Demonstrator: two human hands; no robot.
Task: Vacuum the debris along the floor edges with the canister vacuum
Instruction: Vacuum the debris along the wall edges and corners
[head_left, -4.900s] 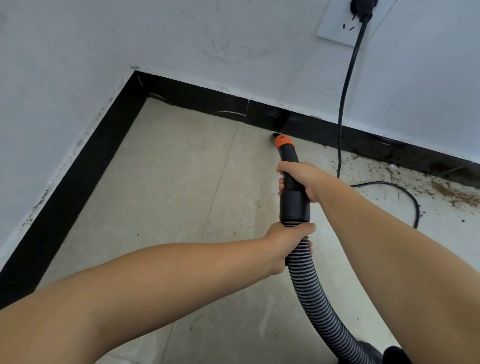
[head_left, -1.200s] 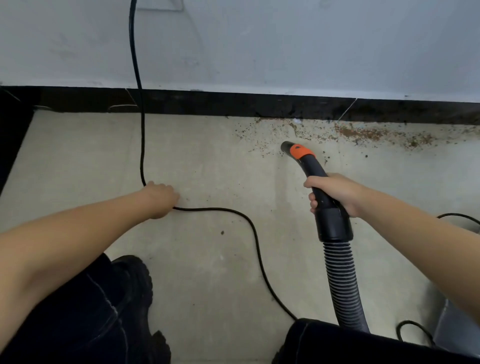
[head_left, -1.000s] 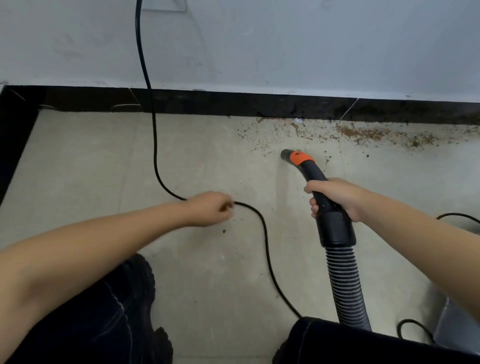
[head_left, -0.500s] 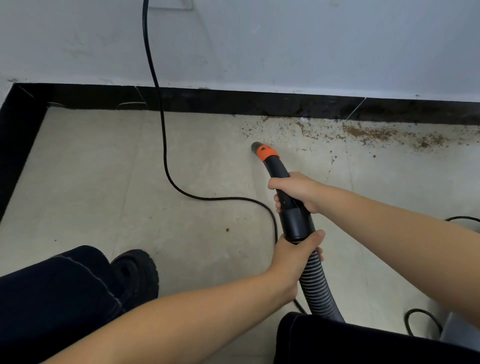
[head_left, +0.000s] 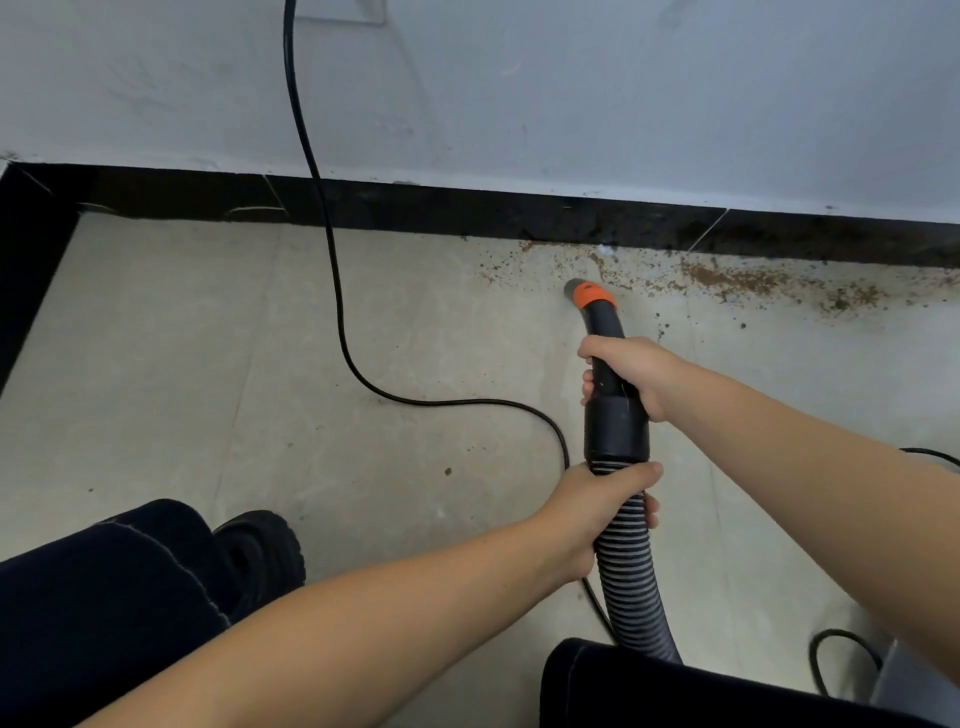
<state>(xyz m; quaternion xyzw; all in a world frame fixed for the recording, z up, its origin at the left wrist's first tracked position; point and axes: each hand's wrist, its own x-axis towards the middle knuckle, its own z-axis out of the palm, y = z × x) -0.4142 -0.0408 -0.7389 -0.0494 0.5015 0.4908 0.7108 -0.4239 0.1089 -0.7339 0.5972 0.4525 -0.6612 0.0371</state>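
Since half a second ago, the nozzle (head_left: 587, 292) has moved to the right and now sits at the near edge of the debris (head_left: 727, 280), while both hands have kept the same places on the vacuum.

The right hand (head_left: 626, 371) grasps the black rigid handle tube (head_left: 602, 325), its fingers curled around it just above the wide black cuff (head_left: 617, 428). The left hand (head_left: 605, 512) is clenched around the ribbed hose (head_left: 631, 587), directly below that cuff.

The nozzle has a grey mouth and an orange collar, and it points far and to the left, down to the floor (head_left: 182, 338). The hose is black with pale rings and runs toward the near right, where it goes behind a dark trouser leg (head_left: 675, 691).

The debris is brown crumbs and dust, scattered in a band along the black baseboard (head_left: 415, 208) on the far right side; a few single specks lie nearer on the pale tiles.

A black power cord (head_left: 332, 260) hangs down the white wall (head_left: 623, 93), crosses the baseboard, curves right on the floor and passes under the left hand beside the hose. At the near left there is another dark trouser leg (head_left: 104, 597) and a black shoe (head_left: 260, 551).
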